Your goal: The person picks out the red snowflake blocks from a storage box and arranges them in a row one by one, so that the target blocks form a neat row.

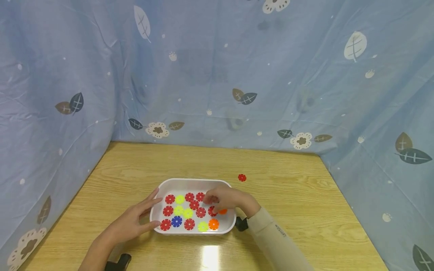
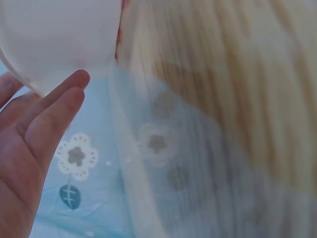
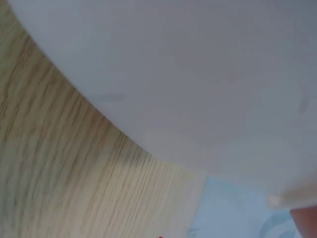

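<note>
A white plastic tray holds many flat, notched flower-shaped discs, among them red discs, yellow discs, a blue disc and orange discs. At its left end, my left hand touches the rim with fingers and thumb spread apart; the left wrist view shows fairly straight fingers against the tray's outside. My right hand reaches over the right end, its bent fingers down among the discs and its thumb by a red disc. I cannot tell whether it pinches one.
One red disc lies on the wooden table behind the tray's right end. Blue patterned cloth hangs behind the table and along both sides. Dark wrist straps show on both arms.
</note>
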Available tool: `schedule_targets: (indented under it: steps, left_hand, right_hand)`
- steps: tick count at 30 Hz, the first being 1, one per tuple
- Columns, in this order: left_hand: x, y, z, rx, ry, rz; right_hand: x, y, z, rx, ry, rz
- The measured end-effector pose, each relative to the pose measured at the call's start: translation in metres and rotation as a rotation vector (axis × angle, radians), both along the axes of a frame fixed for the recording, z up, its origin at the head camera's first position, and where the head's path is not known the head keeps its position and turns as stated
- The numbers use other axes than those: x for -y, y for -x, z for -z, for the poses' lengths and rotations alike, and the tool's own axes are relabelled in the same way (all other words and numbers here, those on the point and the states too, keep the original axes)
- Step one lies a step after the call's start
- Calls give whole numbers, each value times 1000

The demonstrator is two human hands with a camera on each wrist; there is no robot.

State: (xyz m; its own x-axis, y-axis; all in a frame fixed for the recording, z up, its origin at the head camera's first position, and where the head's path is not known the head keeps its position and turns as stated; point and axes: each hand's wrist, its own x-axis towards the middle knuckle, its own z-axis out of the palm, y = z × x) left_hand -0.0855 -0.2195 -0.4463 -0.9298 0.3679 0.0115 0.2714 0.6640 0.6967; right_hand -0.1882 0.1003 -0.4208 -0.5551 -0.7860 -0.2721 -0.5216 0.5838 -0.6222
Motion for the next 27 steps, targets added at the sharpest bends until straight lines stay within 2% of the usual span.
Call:
schedule_targets:
  steps: [2,7,11,17,20,27]
  left_hand:
    - [0,0,-1,8,0,-13]
    - [-1,-2,-3,-27,25,-15]
    - [-2,-4,-4,-45,38,-17]
    - [-3,-3,-2,-55,48,-11]
    - [-2,-2,-2,-34,49,-22]
    - [-2,-2,-2,-14,26,-9]
  right_hand:
    - [1,-1,0,12,-27,5]
    - [2,-3,1,62,-77,37]
    - [4,-4,2,54,-126,52]
    - [6,-4,4,-51,-177,8]
    - [8,-4,7,-112,-210,-20]
    - [13,-6,11,-164,-269,-31]
